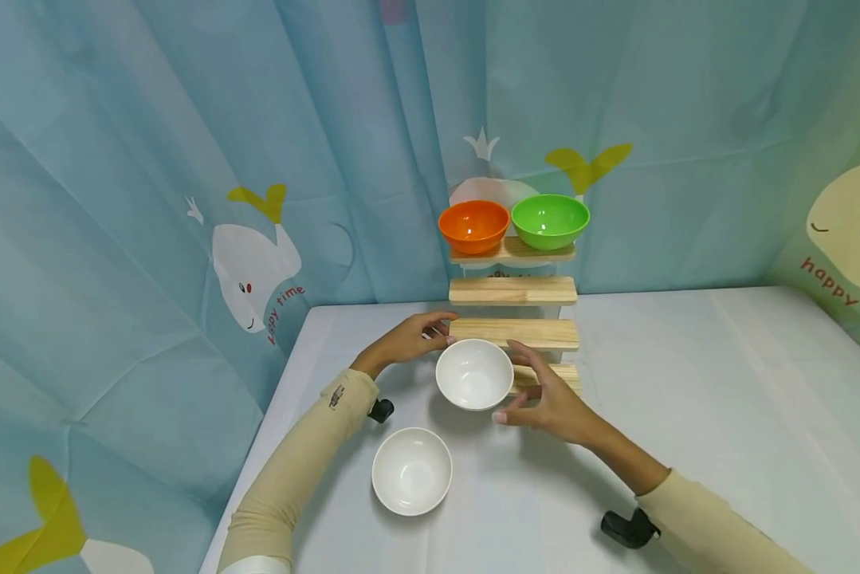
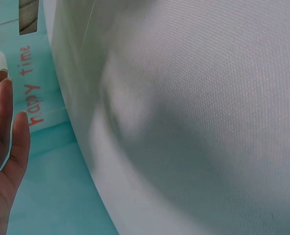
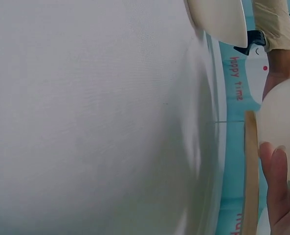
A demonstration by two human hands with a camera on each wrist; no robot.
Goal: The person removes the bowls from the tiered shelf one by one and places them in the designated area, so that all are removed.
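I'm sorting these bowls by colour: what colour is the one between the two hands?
That bowl is plain white; the head view shows it best.

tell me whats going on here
A person's left hand and right hand are on either side of a white bowl, beside the lower steps of a wooden rack. Whether it rests there is hard to tell. A second white bowl stands on the table; an orange bowl and a green bowl occupy the top step.

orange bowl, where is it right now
In the head view, the glossy orange round bowl sits on the topmost light wooden shelf, at its left end, immediately left of the glossy green round bowl.
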